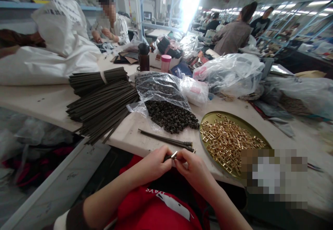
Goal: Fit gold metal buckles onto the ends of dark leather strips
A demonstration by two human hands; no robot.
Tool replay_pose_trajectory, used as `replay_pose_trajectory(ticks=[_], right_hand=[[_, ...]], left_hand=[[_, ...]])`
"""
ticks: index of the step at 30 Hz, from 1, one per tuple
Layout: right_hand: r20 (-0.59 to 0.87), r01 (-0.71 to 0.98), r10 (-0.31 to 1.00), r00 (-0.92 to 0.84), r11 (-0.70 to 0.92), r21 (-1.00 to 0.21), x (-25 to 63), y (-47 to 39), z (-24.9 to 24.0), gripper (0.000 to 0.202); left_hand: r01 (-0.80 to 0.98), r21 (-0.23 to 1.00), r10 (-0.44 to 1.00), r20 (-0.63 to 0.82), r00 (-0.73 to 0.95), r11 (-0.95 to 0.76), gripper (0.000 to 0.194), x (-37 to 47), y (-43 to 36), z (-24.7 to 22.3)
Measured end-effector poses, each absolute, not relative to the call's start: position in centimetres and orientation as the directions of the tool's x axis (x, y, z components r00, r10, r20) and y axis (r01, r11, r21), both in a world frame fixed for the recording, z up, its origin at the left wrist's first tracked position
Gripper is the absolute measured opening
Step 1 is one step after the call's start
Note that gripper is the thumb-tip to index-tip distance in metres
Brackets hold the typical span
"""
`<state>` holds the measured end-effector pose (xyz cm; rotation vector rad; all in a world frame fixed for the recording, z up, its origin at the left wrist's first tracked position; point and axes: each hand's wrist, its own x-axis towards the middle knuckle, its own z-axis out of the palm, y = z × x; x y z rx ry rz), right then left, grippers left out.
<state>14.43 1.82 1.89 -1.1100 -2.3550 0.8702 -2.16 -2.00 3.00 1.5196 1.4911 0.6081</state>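
My left hand (157, 161) is closed around the end of a dark strap, with most of the strap hidden in the fingers. A gold buckle (174, 155) shows at the strap's end, between my two hands. The fingers of my right hand (191, 165) pinch at this buckle from the other side. Just beyond my hands, a few dark straps with gold buckles (166, 139) lie on the table near its front edge. To the right is a round gold-coloured tray (253, 131) that holds many loose gold buckles (229, 141).
Bundled dark strips (104, 101) lie at the left. Small dark loops (171, 115) spill from a clear plastic bag (161, 84) mid-table. Behind stand a dark bottle (144, 57) and a pink-lidded jar (165, 63). A co-worker (111, 27) sits across; white sacks (62, 53) are far left.
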Motion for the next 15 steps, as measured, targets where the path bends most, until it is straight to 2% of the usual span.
replay_pose_trajectory(ticks=[6, 9, 15], right_hand=[[0.045, 0.526, 0.83, -0.556, 0.394, -0.754, 14.3, 1.8, 2.2, 0.002], [0.027, 0.485, 0.843, -0.537, 0.335, -0.807, 14.5, 1.9, 2.3, 0.012], [0.183, 0.441, 0.852, -0.49, 0.423, -0.791, 14.9, 2.1, 2.0, 0.008]], left_hand=[[0.517, 0.85, 0.961, -0.219, 0.168, 0.103, 0.015, -2.1, -1.9, 3.1], [0.512, 0.852, 0.96, -0.221, 0.171, 0.105, 0.013, -2.1, -2.0, 3.4], [0.488, 0.866, 0.962, -0.218, 0.167, 0.111, 0.018, -2.0, -2.3, 4.2]])
